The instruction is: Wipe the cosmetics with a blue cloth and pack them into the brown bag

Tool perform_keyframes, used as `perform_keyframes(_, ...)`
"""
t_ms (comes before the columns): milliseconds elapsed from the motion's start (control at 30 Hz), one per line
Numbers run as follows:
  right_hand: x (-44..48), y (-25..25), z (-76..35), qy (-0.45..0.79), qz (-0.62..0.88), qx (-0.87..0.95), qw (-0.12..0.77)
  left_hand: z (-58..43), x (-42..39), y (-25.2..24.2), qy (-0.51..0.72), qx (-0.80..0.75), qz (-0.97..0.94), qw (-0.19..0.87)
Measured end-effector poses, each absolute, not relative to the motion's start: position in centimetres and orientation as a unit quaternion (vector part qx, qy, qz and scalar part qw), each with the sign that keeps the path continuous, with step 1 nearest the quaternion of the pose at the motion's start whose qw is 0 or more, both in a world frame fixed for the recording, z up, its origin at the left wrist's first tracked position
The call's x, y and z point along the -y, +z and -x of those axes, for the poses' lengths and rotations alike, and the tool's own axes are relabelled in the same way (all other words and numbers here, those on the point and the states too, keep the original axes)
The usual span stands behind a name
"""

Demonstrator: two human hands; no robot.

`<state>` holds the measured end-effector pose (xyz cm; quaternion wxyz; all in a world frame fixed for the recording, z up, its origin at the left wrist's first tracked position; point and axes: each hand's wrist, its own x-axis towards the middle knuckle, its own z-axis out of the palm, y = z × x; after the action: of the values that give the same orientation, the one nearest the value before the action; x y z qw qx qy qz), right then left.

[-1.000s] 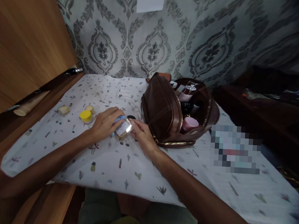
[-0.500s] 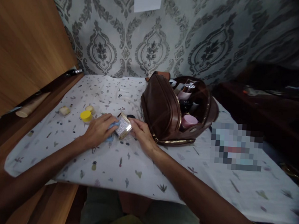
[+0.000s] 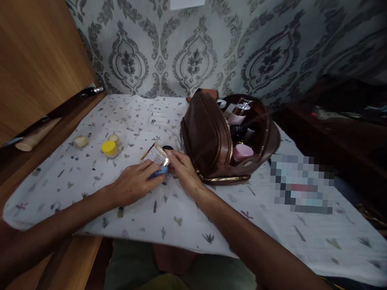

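Far left of the bag, wood panel [image 3: 31,52], with a tan tube [image 3: 38,135] lying along its foot and a black-and-silver item [image 3: 93,91] further back (too small to identify). Next, on the white printed bench [image 3: 175,231], still well left of the bag: a pale bottle [image 3: 81,141] on its side, then a yellow-capped jar [image 3: 110,148], upright, with a cream-lidded jar [image 3: 114,138] just behind it.

Closer in, left and slightly in front of the bag, left hand [image 3: 134,183]: fingers bent round a blue cloth [image 3: 159,172], holding it against the near side of a glitter box [image 3: 155,154]. Box is left of the bag, near it but apart, tilted, silver sparkle face with shiny gold edging. Right hand [image 3: 183,168], between box and bag, has its fingers pinched on the box's right end (thumb partly hidden). Black disc [image 3: 168,148] sits just past those fingertips, left of the bag.

The bag [image 3: 205,139] itself: brown, unzipped, opening toward the right. Inside, a clear-topped bottle [image 3: 238,115] at the back, dark items [image 3: 238,132] mid (can't make out), pink jar [image 3: 243,152] at the front. Right of the bag, a pixelated patch [image 3: 301,182] on the bench; beyond that, dark furniture [image 3: 311,143].
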<state>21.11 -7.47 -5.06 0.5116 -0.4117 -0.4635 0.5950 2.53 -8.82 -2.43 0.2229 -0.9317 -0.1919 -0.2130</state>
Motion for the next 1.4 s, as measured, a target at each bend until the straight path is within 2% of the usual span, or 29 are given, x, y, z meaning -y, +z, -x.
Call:
perform_keyframes(133, 7.3, -4.8, -21.1, 0.629, 0.386, 0.440, 0.512, -0.6, 9.0, -2.7, -0.206, 0.202, 0.944, 0.160)
perform_keyframes(367, 7.1, -5.1, -21.1, 0.625, 0.376, 0.451, 0.514, 1.5, 7.8, -3.0, -0.244, 0.268, 0.925, -0.111)
perform_keyframes(533, 7.1, -5.1, -21.2, 0.626, 0.327, 0.487, 0.514, 2.2, 6.4, -2.8, -0.341, 0.393, 0.839, -0.159)
perform_keyframes(667, 7.0, -5.2, -21.4, 0.613, 0.321, 0.513, 0.507, 2.6, 5.8, -2.6, -0.324, 0.406, 0.794, -0.316)
perform_keyframes(733, 6.9, -5.4, -21.5, 0.602, 0.327, 0.529, 0.500, 2.7, 5.7, -2.6, -0.321, 0.393, 0.787, -0.351)
perform_keyframes(867, 6.8, -5.5, -21.5, 0.570, 0.340, 0.556, 0.500, 2.8, 6.2, -2.0, -0.367, 0.366, 0.812, -0.268)
perform_keyframes(1100, 6.9, -5.8, -21.3, 0.512, 0.374, 0.568, 0.525, 1.5, 8.6, -1.6, -0.322, 0.263, 0.906, 0.075)
perform_keyframes(1167, 6.9, -5.9, -21.4, 0.508, 0.397, 0.548, 0.533, 1.2, 9.3, -2.1, -0.299, 0.238, 0.914, 0.134)
perform_keyframes(1267, 6.7, -5.8, -21.4, 0.509, 0.410, 0.539, 0.531, 1.1, 10.0, -2.7, -0.255, 0.224, 0.931, 0.131)
perform_keyframes(1400, 6.8, -5.6, -21.4, 0.516, 0.413, 0.544, 0.517, 1.2, 10.3, -2.5, -0.230, 0.220, 0.947, 0.035)
